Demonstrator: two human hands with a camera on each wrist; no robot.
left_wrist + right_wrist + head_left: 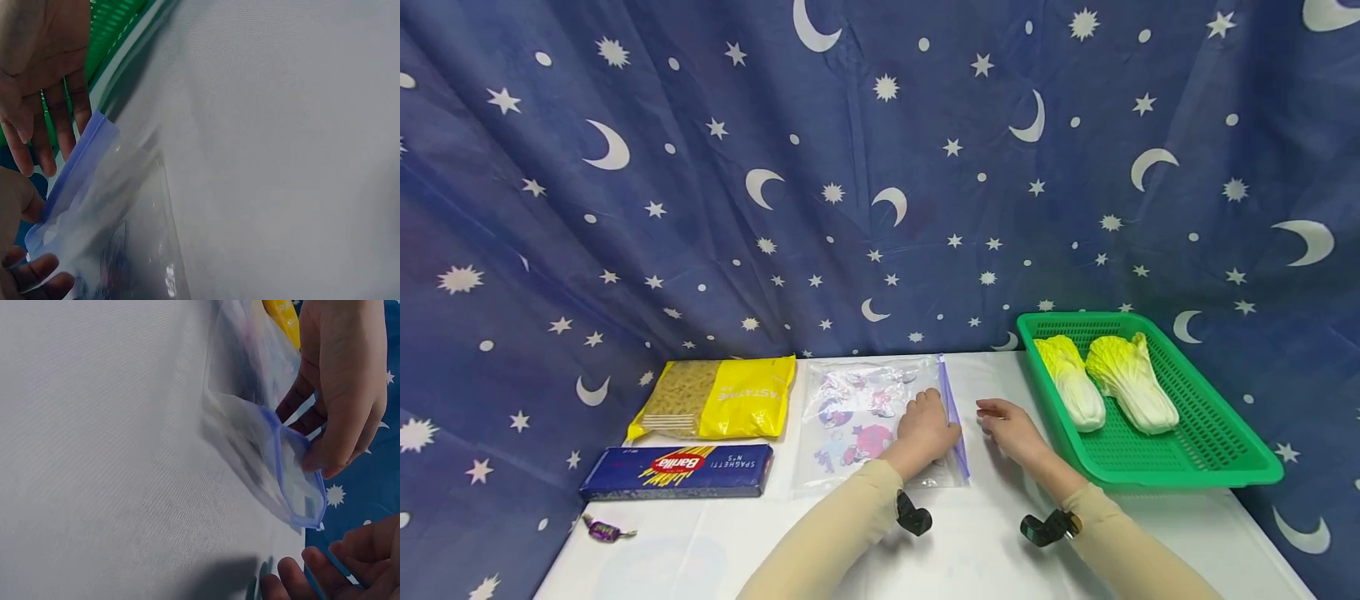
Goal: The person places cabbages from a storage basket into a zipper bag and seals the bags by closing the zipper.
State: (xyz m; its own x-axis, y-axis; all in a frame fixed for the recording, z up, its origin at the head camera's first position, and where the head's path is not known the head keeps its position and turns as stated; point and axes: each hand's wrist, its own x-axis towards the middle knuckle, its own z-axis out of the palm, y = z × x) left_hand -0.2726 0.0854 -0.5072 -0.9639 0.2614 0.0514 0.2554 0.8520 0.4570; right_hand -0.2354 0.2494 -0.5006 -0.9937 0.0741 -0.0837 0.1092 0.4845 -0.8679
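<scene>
The left hand [927, 429] pinches the zip bag [861, 425], its right edge between thumb and fingers; the mouth points right (long axis unclear). The right hand [1013, 432], fingers loose, hovers nearby.

Bag [842, 408]: clear, glossy plastic film, with a smooth plastic zip strip [951, 396]. Packet [752, 396]: shiny, creased plastic film. Box [737, 468]: smooth card. Sweet [602, 531]: glossy wrapper. Basket [1187, 478]: smooth, perforated plastic. Cabbages [1138, 392]: smooth ribs, crinkled leaves. Curtain [850, 167]: matt cloth. Counter [970, 567]: covered in matt, finely woven cloth. Sleeves [838, 525]: matt cloth.
</scene>
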